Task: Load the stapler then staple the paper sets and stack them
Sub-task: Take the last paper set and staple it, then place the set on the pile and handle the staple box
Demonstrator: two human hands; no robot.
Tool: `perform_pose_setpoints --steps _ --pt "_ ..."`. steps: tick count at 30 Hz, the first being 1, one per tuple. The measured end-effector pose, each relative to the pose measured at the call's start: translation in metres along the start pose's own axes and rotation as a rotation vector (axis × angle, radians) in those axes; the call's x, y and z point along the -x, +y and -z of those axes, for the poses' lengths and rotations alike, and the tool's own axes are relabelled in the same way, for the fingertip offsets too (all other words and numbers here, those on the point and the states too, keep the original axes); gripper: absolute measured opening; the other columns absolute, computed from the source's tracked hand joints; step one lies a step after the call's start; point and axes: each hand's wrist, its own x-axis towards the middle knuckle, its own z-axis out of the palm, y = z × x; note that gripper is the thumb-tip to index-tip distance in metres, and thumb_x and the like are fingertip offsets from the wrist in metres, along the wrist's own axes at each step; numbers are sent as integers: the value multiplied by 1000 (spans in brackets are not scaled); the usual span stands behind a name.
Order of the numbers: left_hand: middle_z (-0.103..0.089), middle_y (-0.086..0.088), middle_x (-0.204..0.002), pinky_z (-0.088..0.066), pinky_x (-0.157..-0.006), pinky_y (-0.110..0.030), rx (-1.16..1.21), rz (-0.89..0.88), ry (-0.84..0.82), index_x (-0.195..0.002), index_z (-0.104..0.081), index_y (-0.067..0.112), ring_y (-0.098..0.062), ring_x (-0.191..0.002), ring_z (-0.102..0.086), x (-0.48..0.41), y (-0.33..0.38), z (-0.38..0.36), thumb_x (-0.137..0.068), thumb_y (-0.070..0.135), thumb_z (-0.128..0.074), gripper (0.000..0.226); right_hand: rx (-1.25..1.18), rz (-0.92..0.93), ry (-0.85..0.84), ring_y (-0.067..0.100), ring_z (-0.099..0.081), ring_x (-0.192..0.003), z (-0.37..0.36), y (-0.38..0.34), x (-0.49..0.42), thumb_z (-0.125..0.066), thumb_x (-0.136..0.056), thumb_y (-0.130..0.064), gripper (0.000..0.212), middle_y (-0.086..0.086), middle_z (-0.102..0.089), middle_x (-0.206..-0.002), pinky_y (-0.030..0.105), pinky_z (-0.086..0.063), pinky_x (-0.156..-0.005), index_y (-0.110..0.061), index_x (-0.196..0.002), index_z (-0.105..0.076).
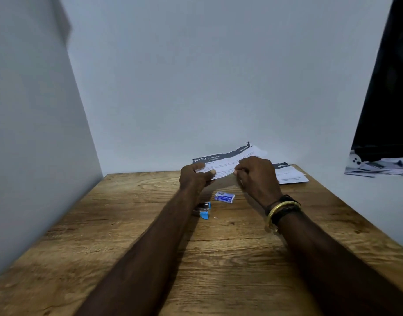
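Note:
A printed paper set with a dark header band is held up above the far part of the wooden table. My left hand grips its left end, thumb on top. My right hand pinches its right part. Below the hands, a small blue stapler lies on the table, partly hidden by my left forearm. A small blue and white staple box lies just right of it. More printed sheets lie flat at the far right of the table.
White walls close the table in at the back and on the left. At the right, beyond the table edge, stands a dark object with crumpled printed papers under it.

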Motion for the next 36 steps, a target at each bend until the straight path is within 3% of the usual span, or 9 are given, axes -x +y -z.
perform_pose_setpoints --steps 7,9,11,12,16,20,23,27,36 --pt "-66 -24 -124 -58 -99 -45 -164 -14 -29 -127 -62 -4 -34 -110 -70 2 -9 -52 -77 -9 -81 54 73 -106 36 24 -67 -98 22 43 1 -71 -92 -20 16 7 -78 -100 27 -42 -82 -8 -94 -82" --pt "-69 -21 -103 -64 -79 -30 -184 -4 -66 -127 -60 -4 -19 -82 -77 0 -13 -64 -79 -9 -79 52 86 -137 32 25 -67 -100 27 55 2 -71 -92 -20 16 6 -78 -101 32 -47 -86 -8 -94 -82" --pt "-63 -9 -78 -50 -44 -16 -188 34 -89 -126 -58 0 -4 -39 -61 5 -14 -75 -81 -11 -76 50 98 -173 24 26 -66 -102 30 65 2 -70 -92 -19 16 6 -78 -102 32 -48 -87 -9 -94 -82" --pt "-62 -7 -80 -47 -42 -17 -226 44 -91 -127 -57 3 -5 -39 -58 5 -15 -81 -81 -9 -77 50 98 -192 25 25 -66 -102 32 69 2 -70 -91 -18 15 5 -78 -101 29 -45 -85 -9 -93 -82" --pt "-61 -15 -118 -58 -67 -35 -359 41 -126 -127 -58 11 -28 -87 -66 5 -22 -97 -79 1 -82 55 118 -245 12 23 -68 -94 37 83 3 -70 -87 -13 13 4 -79 -92 23 -35 -72 -9 -83 -82" --pt "-55 -4 -113 -48 -82 -25 -594 -59 -166 -121 -61 11 -24 -106 -57 -6 -30 -105 -76 13 -88 53 139 -383 -56 28 -68 -100 38 95 2 -72 -86 -20 10 5 -79 -95 33 -55 -83 -16 -86 -82" --pt "-65 -14 -123 -52 -102 -35 -764 -83 -188 -120 -64 5 -30 -120 -60 -10 -31 -111 -75 18 -88 53 144 -430 -72 31 -67 -106 36 101 0 -75 -87 -21 9 8 -78 -103 33 -54 -85 -18 -91 -82" --pt "-69 -15 -123 -53 -102 -40 -914 -85 -175 -114 -66 6 -33 -119 -63 -12 -34 -117 -80 20 -82 40 155 -476 -96 29 -65 -107 31 109 0 -72 -88 -20 9 5 -77 -102 27 -43 -77 -20 -87 -81" --pt "-67 -28 -121 -53 -98 -44 -883 -72 -201 -109 -67 -6 -41 -117 -64 -19 -36 -113 -85 23 -74 39 254 -488 -176 30 -66 -110 26 115 -1 -64 -93 -21 15 5 -75 -111 34 -52 -86 -24 -97 -78"
